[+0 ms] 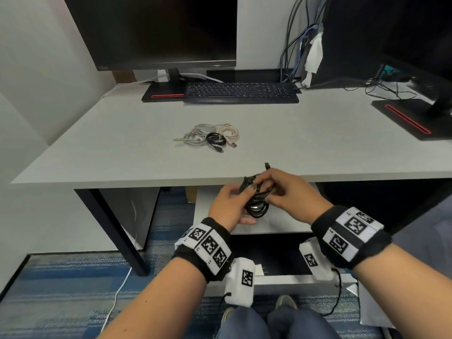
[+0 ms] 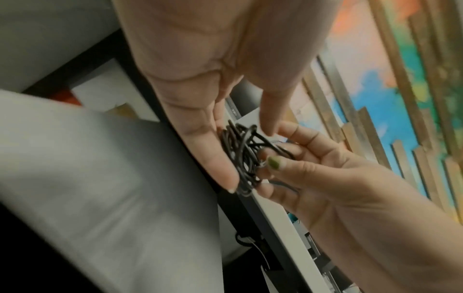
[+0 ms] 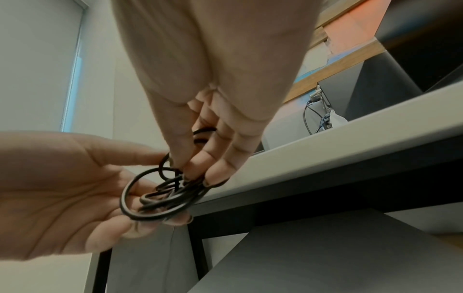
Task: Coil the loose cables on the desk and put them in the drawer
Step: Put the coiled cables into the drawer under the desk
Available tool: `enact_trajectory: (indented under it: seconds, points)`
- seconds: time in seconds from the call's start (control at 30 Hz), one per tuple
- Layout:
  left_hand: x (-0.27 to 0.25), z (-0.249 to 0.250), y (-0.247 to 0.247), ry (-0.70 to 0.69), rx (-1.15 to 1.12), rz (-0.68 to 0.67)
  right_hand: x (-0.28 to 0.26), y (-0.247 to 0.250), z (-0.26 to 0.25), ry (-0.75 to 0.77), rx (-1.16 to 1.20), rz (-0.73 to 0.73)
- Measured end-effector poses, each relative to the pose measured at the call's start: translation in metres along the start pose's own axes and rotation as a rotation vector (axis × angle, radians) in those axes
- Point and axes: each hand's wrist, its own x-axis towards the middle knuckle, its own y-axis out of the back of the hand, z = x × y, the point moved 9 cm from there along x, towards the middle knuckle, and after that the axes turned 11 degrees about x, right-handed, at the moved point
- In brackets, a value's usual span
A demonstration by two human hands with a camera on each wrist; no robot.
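Note:
A black cable [image 1: 256,209] wound into a small coil hangs between both hands, just in front of the desk's front edge [image 1: 146,183]. My left hand [image 1: 234,204] holds the coil from below, fingers under the loops [image 3: 160,198] and thumb against them. My right hand [image 1: 276,189] pinches the top of the coil [image 2: 240,156] with thumb and fingers; one plug end [image 1: 267,165] sticks up above it. A pile of coiled white, beige and black cables [image 1: 210,137] lies mid-desk. Below my wrists the drawer [image 1: 293,283] stands open, with a white front and dark inside.
A keyboard [image 1: 242,91] and a monitor [image 1: 156,33] stand at the back of the desk, a second monitor base [image 1: 403,118] at the right. Wired-in cables [image 1: 300,45] hang at the back. A black desk leg [image 1: 117,228] and a white floor cable [image 1: 117,297] are left of the drawer.

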Motion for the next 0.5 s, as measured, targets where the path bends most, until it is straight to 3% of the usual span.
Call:
enact_trajectory:
  seconds: [0.2,0.27,0.33,0.43,0.5]
  points:
    - [-0.005,-0.022,-0.01,0.037,-0.034,-0.009,-0.023,-0.008,0.002,0.032,-0.047,-0.018]
    - [-0.005,-0.027,-0.009,0.02,-0.03,-0.009,-0.03,0.001,0.005,0.052,0.02,0.072]
    - [-0.005,-0.032,-0.008,-0.001,-0.019,0.005,-0.036,0.018,0.015,0.039,0.149,0.254]
    - [-0.005,-0.038,-0.007,-0.058,0.036,0.018,-0.048,0.037,0.043,-0.097,0.302,0.538]
    - [-0.005,-0.043,-0.009,-0.085,0.072,0.004,-0.051,0.025,0.071,-0.316,0.406,0.491]
